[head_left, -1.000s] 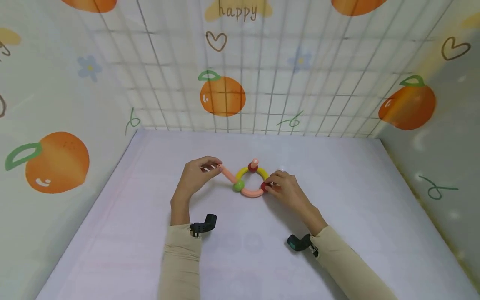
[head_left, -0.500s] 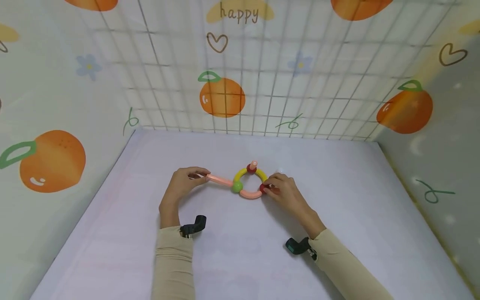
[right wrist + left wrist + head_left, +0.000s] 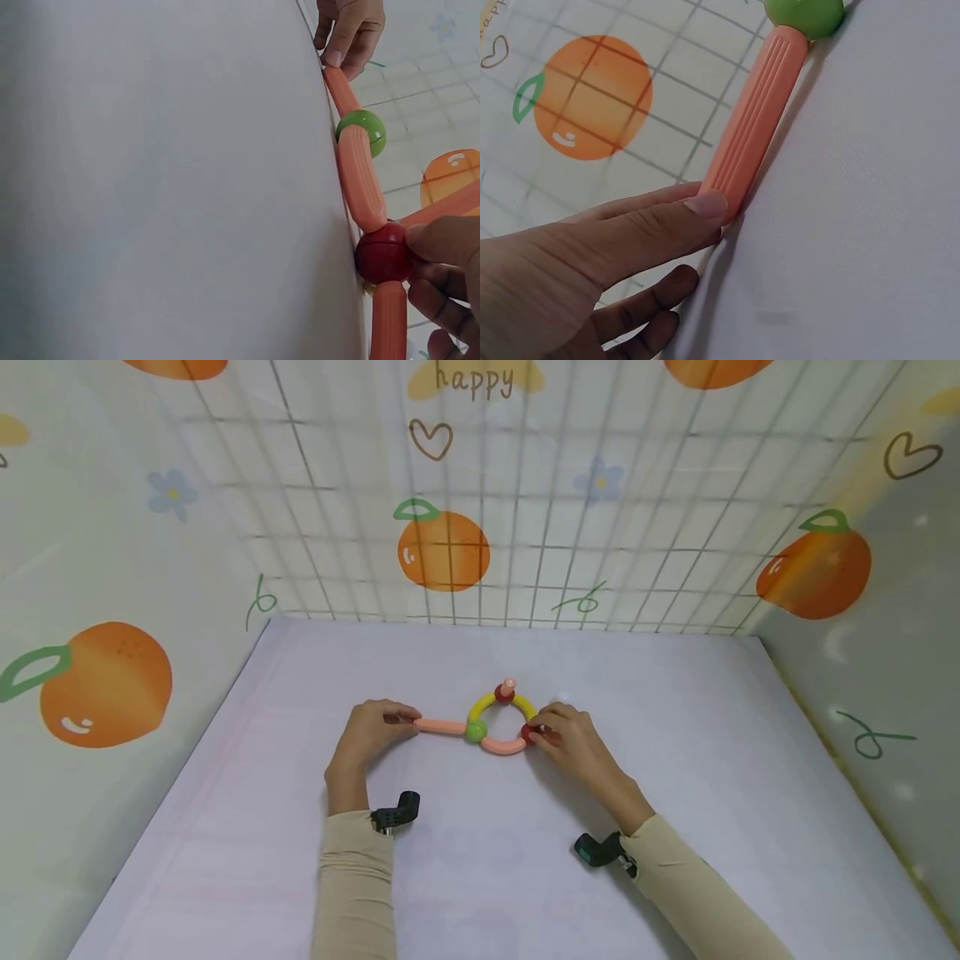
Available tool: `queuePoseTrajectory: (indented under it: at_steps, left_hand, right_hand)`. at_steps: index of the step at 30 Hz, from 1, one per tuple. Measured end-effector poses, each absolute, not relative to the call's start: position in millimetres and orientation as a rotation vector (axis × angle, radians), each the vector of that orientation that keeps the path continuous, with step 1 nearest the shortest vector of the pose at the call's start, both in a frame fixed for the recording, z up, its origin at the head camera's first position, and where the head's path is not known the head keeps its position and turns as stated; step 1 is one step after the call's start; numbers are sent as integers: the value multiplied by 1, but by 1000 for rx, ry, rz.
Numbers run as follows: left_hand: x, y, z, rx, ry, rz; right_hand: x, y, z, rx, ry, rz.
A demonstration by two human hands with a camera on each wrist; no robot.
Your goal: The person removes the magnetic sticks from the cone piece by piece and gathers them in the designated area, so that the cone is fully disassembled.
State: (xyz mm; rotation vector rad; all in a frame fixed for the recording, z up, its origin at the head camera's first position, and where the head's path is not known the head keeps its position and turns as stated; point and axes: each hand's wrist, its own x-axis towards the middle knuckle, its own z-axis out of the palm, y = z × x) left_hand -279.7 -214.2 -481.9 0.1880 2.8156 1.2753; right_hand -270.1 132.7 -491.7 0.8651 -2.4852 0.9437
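Note:
A ring of curved yellow rods [image 3: 481, 703] and a curved pink rod [image 3: 503, 747], joined by balls, lies on the table. From its green ball [image 3: 476, 731] a straight ribbed pink rod [image 3: 757, 120] points left. My left hand [image 3: 369, 732] pinches that rod's free end between thumb and fingers. On the ring's right side, my right hand [image 3: 576, 742] grips a red ball [image 3: 384, 253] with thumb and fingers. Another pink rod [image 3: 388, 322] extends from this ball in the right wrist view. At the ring's far side, a red ball [image 3: 504, 695] carries a raised pink rod [image 3: 510, 682].
A pale cloth covers the table [image 3: 465, 860]. Behind it stands a wire grid draped with a sheet printed with oranges [image 3: 444, 552], and similar printed sheets hang at both sides. A small clear object [image 3: 564, 697], too small to identify, lies beyond my right hand.
My left hand has swung left and toward me, turning the straight pink rod from a slant to nearly level across the table. The right hand stays on the red ball.

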Motion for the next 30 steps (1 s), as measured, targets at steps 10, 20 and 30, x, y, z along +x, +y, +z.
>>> queuePoseTrajectory:
  at_steps: [10, 20, 30]
  left_hand:
    - [-286, -198, -483, 188, 2811, 1407]
    - [-312, -145, -480, 426, 2856, 1551]
    - [-331, -111, -488, 529, 2876, 1481]
  right_hand:
    - [-270, 132, -484, 849, -2588, 816]
    - [-284, 126, -449, 856, -2548, 858]
    - [-290, 121, -432, 887, -2497, 801]
